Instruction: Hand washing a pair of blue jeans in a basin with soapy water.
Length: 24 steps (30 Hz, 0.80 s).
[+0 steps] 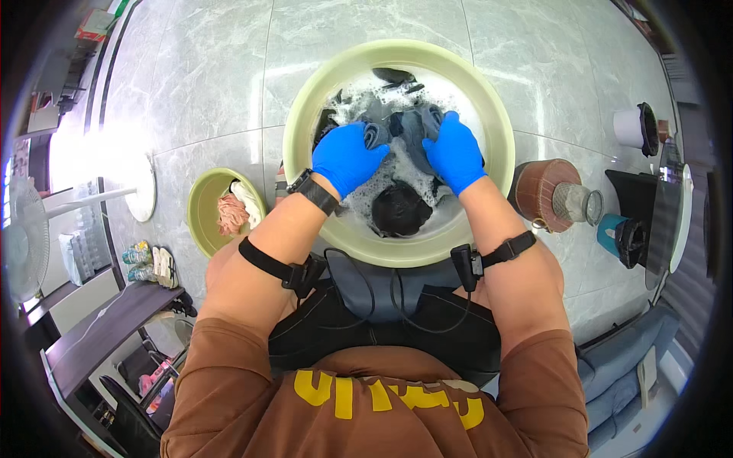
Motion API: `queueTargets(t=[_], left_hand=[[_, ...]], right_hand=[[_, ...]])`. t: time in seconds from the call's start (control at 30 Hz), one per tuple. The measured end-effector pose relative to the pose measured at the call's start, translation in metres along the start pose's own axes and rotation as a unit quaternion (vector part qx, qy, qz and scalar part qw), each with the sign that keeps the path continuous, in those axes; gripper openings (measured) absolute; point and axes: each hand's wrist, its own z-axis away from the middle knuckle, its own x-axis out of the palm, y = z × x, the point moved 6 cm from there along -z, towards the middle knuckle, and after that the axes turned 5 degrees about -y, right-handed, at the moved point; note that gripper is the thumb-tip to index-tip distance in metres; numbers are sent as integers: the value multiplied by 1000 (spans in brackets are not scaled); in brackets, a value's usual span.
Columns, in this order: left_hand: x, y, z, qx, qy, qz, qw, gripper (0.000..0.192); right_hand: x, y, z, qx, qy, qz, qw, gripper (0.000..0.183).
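Observation:
A large pale green plastic basin [303, 103] of soapy water stands on the floor in front of me. Both hands wear blue rubber gloves. My left hand [348, 157] grips a rolled part of a blue-grey garment [411, 134], while my right hand [456, 153] holds another bunched part of it. The cloth between them hangs down into the suds. A dark wet cloth bundle [401, 209] floats close to me in the basin. More black fabric [393, 75] breaks the foam at the far side. How far the garment reaches under the water is hidden.
A smaller green basin [200, 197] with pink and white cloths sits to the left. Beyond it are a standing fan [140, 189] and shoes [165, 267]. On the right lie a brown round container [544, 192] and a teal bin [610, 236]. Dangling cables [371, 286] hang near my forearms.

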Motion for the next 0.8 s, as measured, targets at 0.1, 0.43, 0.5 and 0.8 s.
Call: queueTargets(t=[0.1,0.43,0.5,0.8], left_hand=[[11,-24,-8,-46,-21,24,998,44],[11,-71,-22,-172,-4,-45,984,32],[11,-66,-20,-168,30,-67,983,30],[-18,-39,-11,-64,18,27,997,34]], right_hand=[[22,10,-7,13,-11,4,1000,41],[45,47,-23,93,-52,61,992,27],[39,52,-17,58,3,23,998,30],[-51,17,17,-54,37,-123,990,36]])
